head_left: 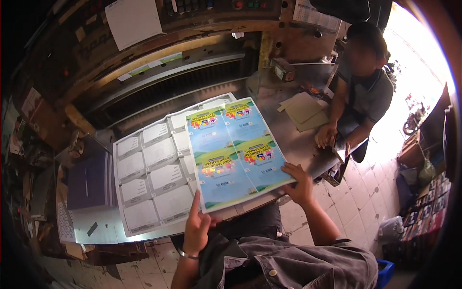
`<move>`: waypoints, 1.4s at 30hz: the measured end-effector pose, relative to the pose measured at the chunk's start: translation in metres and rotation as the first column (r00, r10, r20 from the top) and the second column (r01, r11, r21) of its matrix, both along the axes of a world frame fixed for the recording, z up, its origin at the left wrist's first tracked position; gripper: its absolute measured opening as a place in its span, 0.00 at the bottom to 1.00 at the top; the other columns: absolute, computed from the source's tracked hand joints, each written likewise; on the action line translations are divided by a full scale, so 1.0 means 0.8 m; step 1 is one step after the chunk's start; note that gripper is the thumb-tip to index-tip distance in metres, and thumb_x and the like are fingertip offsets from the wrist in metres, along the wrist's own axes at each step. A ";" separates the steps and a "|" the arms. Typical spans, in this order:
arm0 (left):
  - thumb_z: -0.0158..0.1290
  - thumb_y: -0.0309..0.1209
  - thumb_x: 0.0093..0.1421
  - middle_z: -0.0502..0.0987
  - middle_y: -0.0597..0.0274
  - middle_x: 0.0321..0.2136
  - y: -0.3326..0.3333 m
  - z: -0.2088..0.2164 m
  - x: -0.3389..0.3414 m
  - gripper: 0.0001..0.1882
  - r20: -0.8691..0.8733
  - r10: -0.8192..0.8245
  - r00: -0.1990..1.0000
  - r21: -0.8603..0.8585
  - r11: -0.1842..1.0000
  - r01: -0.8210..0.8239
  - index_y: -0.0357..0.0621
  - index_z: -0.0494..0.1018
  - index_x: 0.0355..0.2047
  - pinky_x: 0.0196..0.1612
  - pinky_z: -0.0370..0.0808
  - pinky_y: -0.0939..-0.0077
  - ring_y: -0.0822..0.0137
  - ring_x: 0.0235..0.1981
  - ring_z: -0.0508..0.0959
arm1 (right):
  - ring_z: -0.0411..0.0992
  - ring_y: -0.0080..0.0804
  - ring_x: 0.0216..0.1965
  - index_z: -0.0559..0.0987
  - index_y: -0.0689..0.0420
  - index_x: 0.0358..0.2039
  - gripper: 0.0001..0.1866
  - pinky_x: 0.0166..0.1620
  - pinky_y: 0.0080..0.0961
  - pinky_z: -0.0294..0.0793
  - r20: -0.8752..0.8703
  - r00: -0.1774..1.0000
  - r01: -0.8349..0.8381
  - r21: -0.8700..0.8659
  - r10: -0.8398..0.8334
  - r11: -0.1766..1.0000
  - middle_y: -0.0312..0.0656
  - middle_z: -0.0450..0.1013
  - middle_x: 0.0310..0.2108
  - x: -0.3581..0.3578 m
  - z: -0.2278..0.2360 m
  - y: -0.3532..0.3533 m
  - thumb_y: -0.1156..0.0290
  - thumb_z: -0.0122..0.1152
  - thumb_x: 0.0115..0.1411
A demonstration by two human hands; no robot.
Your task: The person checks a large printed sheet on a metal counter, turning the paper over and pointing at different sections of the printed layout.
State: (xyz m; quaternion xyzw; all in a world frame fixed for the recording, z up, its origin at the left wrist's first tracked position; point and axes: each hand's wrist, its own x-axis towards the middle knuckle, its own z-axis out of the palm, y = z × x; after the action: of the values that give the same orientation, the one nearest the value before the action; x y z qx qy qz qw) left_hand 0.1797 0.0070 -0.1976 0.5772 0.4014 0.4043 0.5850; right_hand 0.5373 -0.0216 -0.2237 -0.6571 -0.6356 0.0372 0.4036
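A stack of colour-printed sheets (223, 179), blue and green with four repeated cartoon panels, lies at a slant on the metal table in front of me. My right hand (299, 185) grips its near right edge, fingertips at the border. Beside its near left corner is my left hand (196, 233), index finger stretched along the paper's edge and the other fingers bent, holding nothing that I can see. Partly under the colour stack, to its left, lie large grey-and-white printed sheets (153, 178) with a grid of boxes.
A dark machine with a long slot (187, 79) stands behind the table. Purple-blue stacked boards (89, 180) sit at the left. Cream paper pieces (304, 111) lie at the right, near another person (363, 91) seated with hands together. Tiled floor (356, 197) shows beyond the table's right end.
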 end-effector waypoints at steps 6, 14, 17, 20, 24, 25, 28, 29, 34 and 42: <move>0.38 0.46 0.74 0.81 0.57 0.42 0.126 0.085 0.029 0.27 -0.087 0.036 0.996 0.362 0.932 -0.002 0.36 0.71 0.58 0.46 0.73 0.74 0.68 0.38 0.78 | 0.78 0.52 0.46 0.83 0.58 0.45 0.22 0.49 0.40 0.76 0.137 0.990 -0.026 0.102 0.012 0.994 0.52 0.79 0.45 0.033 0.137 0.083 0.69 0.71 0.47; 0.46 0.53 0.69 0.78 0.48 0.49 0.061 0.040 -0.027 0.34 0.214 -0.006 0.977 0.019 1.000 0.002 0.29 0.71 0.57 0.39 0.78 0.74 0.64 0.39 0.81 | 0.76 0.53 0.54 0.81 0.61 0.50 0.24 0.59 0.40 0.73 0.014 0.985 -0.170 0.029 0.170 0.985 0.55 0.77 0.51 0.015 0.095 0.040 0.77 0.62 0.50; 0.49 0.42 0.70 0.80 0.54 0.42 0.052 0.014 -0.015 0.26 0.068 0.020 0.997 -0.185 0.983 -0.007 0.35 0.70 0.60 0.35 0.77 0.81 0.71 0.37 0.80 | 0.73 0.52 0.57 0.82 0.59 0.50 0.26 0.60 0.38 0.72 0.043 0.975 -0.216 -0.066 0.219 0.974 0.54 0.76 0.53 0.013 0.039 0.032 0.83 0.62 0.47; 0.53 0.37 0.69 0.81 0.61 0.36 0.055 0.012 -0.014 0.25 -0.011 0.010 1.000 -0.182 0.983 -0.012 0.40 0.68 0.63 0.32 0.75 0.85 0.77 0.34 0.79 | 0.75 0.48 0.55 0.82 0.60 0.49 0.25 0.58 0.34 0.72 -0.036 0.989 -0.140 0.048 0.141 0.989 0.53 0.77 0.52 0.002 0.037 0.041 0.85 0.57 0.49; 0.54 0.38 0.69 0.80 0.64 0.33 0.054 0.011 -0.018 0.28 -0.011 -0.033 0.999 -0.231 0.972 0.029 0.40 0.66 0.65 0.32 0.75 0.86 0.79 0.32 0.78 | 0.76 0.47 0.55 0.82 0.59 0.49 0.25 0.58 0.34 0.73 0.015 0.991 -0.136 0.061 0.135 0.989 0.53 0.77 0.52 0.013 0.038 0.056 0.85 0.58 0.49; 0.54 0.38 0.69 0.80 0.64 0.33 0.053 0.014 -0.017 0.28 -0.010 -0.033 0.999 -0.223 0.974 0.030 0.40 0.66 0.65 0.32 0.75 0.86 0.79 0.32 0.78 | 0.76 0.47 0.55 0.82 0.59 0.49 0.25 0.58 0.33 0.73 0.012 0.992 -0.128 0.058 0.127 0.990 0.53 0.77 0.53 0.018 0.038 0.057 0.85 0.57 0.49; 0.54 0.37 0.69 0.81 0.65 0.31 0.048 0.021 -0.010 0.27 -0.043 -0.062 0.997 -0.180 0.982 0.053 0.41 0.66 0.65 0.31 0.75 0.86 0.80 0.31 0.78 | 0.75 0.49 0.55 0.82 0.59 0.49 0.25 0.58 0.35 0.72 0.018 0.993 -0.117 0.058 0.116 0.992 0.54 0.76 0.53 0.029 0.038 0.060 0.85 0.57 0.49; 0.54 0.37 0.69 0.81 0.65 0.31 0.045 0.020 -0.010 0.27 -0.041 -0.062 0.997 -0.178 0.983 0.054 0.41 0.66 0.65 0.31 0.75 0.86 0.80 0.31 0.78 | 0.74 0.51 0.55 0.82 0.59 0.50 0.25 0.58 0.38 0.72 0.021 0.993 -0.115 0.054 0.114 0.992 0.54 0.76 0.53 0.031 0.039 0.060 0.84 0.57 0.49; 0.56 0.36 0.68 0.81 0.64 0.31 0.038 0.023 -0.009 0.27 -0.043 -0.144 0.989 -0.205 0.970 0.133 0.41 0.67 0.64 0.33 0.74 0.85 0.80 0.31 0.78 | 0.75 0.52 0.54 0.82 0.58 0.50 0.26 0.58 0.38 0.73 0.075 0.992 -0.109 0.059 0.105 0.992 0.54 0.76 0.52 0.037 0.044 0.062 0.85 0.56 0.49; 0.58 0.38 0.66 0.80 0.65 0.43 0.169 0.064 0.015 0.27 -0.251 -0.193 0.949 0.043 0.977 0.210 0.44 0.70 0.63 0.33 0.72 0.85 0.81 0.32 0.76 | 0.76 0.47 0.52 0.82 0.54 0.50 0.19 0.55 0.35 0.74 0.284 0.957 -0.036 -0.073 0.056 0.997 0.47 0.79 0.48 0.078 0.102 0.166 0.79 0.61 0.57</move>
State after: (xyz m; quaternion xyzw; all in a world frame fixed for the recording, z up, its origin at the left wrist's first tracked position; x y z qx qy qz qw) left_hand 0.1914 0.1426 -0.1464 0.6806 0.3953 0.2817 0.5487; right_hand 0.5998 0.1110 -0.1420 -0.6538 -0.7007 -0.0275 0.2842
